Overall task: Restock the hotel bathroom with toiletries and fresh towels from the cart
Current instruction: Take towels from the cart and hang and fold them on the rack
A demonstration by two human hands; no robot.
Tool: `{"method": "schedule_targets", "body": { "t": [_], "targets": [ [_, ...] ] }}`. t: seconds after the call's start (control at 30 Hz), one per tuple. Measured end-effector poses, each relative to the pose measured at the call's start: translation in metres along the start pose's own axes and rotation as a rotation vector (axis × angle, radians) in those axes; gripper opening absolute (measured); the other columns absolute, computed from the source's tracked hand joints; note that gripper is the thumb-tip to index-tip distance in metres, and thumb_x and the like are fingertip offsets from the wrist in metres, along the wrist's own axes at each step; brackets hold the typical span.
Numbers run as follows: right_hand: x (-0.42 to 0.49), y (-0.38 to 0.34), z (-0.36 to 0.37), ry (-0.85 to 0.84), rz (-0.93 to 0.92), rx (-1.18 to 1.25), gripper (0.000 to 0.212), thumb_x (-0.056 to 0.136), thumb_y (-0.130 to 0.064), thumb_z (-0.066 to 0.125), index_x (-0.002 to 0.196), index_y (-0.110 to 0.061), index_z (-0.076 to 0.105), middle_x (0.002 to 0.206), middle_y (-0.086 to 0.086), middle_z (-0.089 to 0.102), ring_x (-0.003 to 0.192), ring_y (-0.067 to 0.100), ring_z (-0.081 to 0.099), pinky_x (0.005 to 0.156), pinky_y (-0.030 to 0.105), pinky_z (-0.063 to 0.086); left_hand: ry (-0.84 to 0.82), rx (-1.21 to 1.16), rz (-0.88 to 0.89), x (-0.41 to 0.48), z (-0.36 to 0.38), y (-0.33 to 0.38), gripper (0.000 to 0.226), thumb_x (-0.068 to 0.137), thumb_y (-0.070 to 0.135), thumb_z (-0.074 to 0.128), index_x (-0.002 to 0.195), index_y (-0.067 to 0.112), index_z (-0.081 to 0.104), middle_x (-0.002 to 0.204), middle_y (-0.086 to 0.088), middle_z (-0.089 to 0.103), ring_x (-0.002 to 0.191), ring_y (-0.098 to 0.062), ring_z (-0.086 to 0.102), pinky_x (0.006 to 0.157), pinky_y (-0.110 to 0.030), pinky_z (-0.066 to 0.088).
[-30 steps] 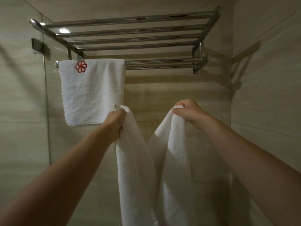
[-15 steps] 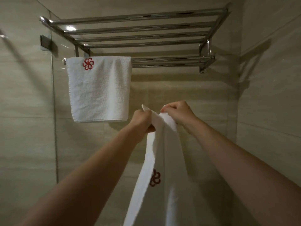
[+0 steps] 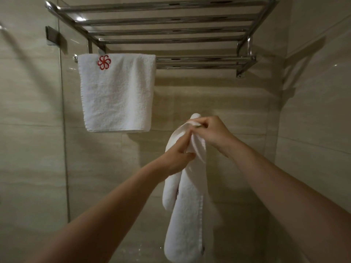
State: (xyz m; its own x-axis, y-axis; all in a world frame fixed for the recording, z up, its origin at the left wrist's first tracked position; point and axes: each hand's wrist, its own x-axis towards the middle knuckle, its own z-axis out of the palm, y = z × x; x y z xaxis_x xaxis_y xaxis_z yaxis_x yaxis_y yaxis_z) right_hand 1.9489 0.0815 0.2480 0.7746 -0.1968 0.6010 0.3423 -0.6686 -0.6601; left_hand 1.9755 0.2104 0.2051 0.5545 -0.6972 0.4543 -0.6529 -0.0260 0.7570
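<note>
- Both hands have come close together since a moment ago, so the second towel (image 3: pixel 186 215) is now folded into one long thin strip.
- The right hand (image 3: pixel 210 133) is on top, and its fingers (image 3: pixel 196 126) pinch the top edge of this towel.
- The left hand (image 3: pixel 178 160) is just under it, with fingers curled round the fold.
- The second towel hangs in the air, below the rail (image 3: pixel 205 62) and not touching it.
- One job looks done: the first towel (image 3: pixel 117 95), with a red flower mark, hangs flat on the left part of the rail.
- I think the second towel goes beside it, on the right part.
- The cart and toiletries are out of sight, so I cannot tell about those.
</note>
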Motion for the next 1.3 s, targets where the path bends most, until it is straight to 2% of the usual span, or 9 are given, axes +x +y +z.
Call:
{"method": "schedule_targets", "body": {
  "t": [0.1,0.17,0.3,0.4,0.53,0.67,0.9,1.13,1.3],
  "targets": [
    [0.007,0.013,0.001,0.225,0.117,0.125,0.018,0.092,-0.023,0.056,0.092,-0.008,0.066,0.087,0.007,0.064,0.085,0.018,0.061,0.074,0.029,0.046,0.062,-0.091,0.015,-0.003,-0.01,-0.006,0.048,0.093,0.003,0.047,0.138,0.019,0.044,0.132,0.008,0.052,0.119,-0.003,0.049,0.097,-0.02,0.041],
    [0.009,0.025,0.002,0.234,0.241,0.281,0.021,0.093,-0.027,0.055,0.094,-0.007,0.061,0.096,0.01,0.066,0.09,0.021,0.063,0.08,0.033,0.05,0.31,-0.117,0.007,-0.002,-0.018,-0.013,0.023,0.093,0.007,0.048,0.109,0.01,0.064,0.099,0.0,0.068,0.086,-0.002,0.063,0.075,-0.013,0.048],
    [0.008,0.037,0.004,0.213,0.372,0.563,0.019,0.095,-0.025,0.051,0.102,-0.008,0.057,0.106,0.01,0.064,0.101,0.022,0.06,0.09,0.034,0.05,0.629,-0.052,-0.128,0.004,-0.032,-0.04,0.025,0.09,-0.001,0.042,0.094,0.01,0.065,0.089,-0.003,0.063,0.084,-0.013,0.056,0.062,-0.011,0.043],
    [0.007,0.042,0.007,0.177,0.385,0.724,0.017,0.096,-0.022,0.049,0.093,-0.009,0.06,0.091,0.005,0.064,0.084,0.015,0.061,0.073,0.028,0.05,0.482,-0.065,-0.209,-0.002,-0.026,-0.057,0.024,0.094,0.002,0.041,0.1,0.008,0.063,0.099,-0.007,0.061,0.092,-0.015,0.054,0.057,-0.005,0.04],
    [0.002,0.045,0.009,0.074,0.357,0.824,0.021,0.098,-0.023,0.045,0.089,-0.013,0.061,0.089,0.005,0.066,0.085,0.016,0.062,0.077,0.031,0.05,0.17,-0.12,-0.295,-0.012,-0.009,-0.061,0.029,0.099,0.012,0.036,0.104,0.006,0.064,0.097,-0.008,0.063,0.087,-0.019,0.057,0.076,-0.025,0.045],
    [-0.001,0.044,0.003,0.049,0.344,0.83,0.024,0.097,-0.028,0.044,0.097,-0.013,0.063,0.097,0.007,0.067,0.093,0.019,0.063,0.082,0.033,0.052,0.088,-0.077,-0.257,-0.013,0.001,-0.06,0.028,0.097,0.023,0.044,0.091,0.005,0.065,0.081,-0.009,0.049,0.074,-0.019,0.042,0.068,-0.03,0.036],
    [0.002,0.052,-0.001,0.12,0.373,0.85,0.037,0.096,-0.033,0.043,0.117,-0.008,0.06,0.109,0.009,0.066,0.1,0.02,0.063,0.079,0.033,0.053,0.187,-0.388,-0.166,-0.013,-0.007,-0.053,0.015,0.09,0.016,0.056,0.076,0.013,0.056,0.067,-0.002,0.054,0.051,-0.006,0.047,0.048,-0.014,0.038],
    [0.007,0.052,0.005,0.163,0.346,0.822,0.031,0.096,-0.034,0.044,0.102,-0.009,0.062,0.09,0.007,0.065,0.084,0.019,0.063,0.071,0.031,0.053,0.141,-0.389,-0.11,-0.014,0.003,-0.053,0.002,0.088,0.012,0.06,0.088,0.013,0.058,0.087,-0.007,0.058,0.071,-0.012,0.053,0.054,-0.02,0.043],
    [0.01,0.048,0.009,0.293,0.291,0.747,0.025,0.095,-0.036,0.047,0.084,-0.016,0.058,0.077,0.003,0.06,0.074,0.017,0.059,0.066,0.029,0.05,0.145,-0.256,-0.157,-0.016,0.014,-0.044,0.043,0.081,0.023,0.069,0.119,0.026,0.047,0.113,-0.007,0.058,0.098,-0.022,0.062,0.076,-0.033,0.053]
  ]
}}
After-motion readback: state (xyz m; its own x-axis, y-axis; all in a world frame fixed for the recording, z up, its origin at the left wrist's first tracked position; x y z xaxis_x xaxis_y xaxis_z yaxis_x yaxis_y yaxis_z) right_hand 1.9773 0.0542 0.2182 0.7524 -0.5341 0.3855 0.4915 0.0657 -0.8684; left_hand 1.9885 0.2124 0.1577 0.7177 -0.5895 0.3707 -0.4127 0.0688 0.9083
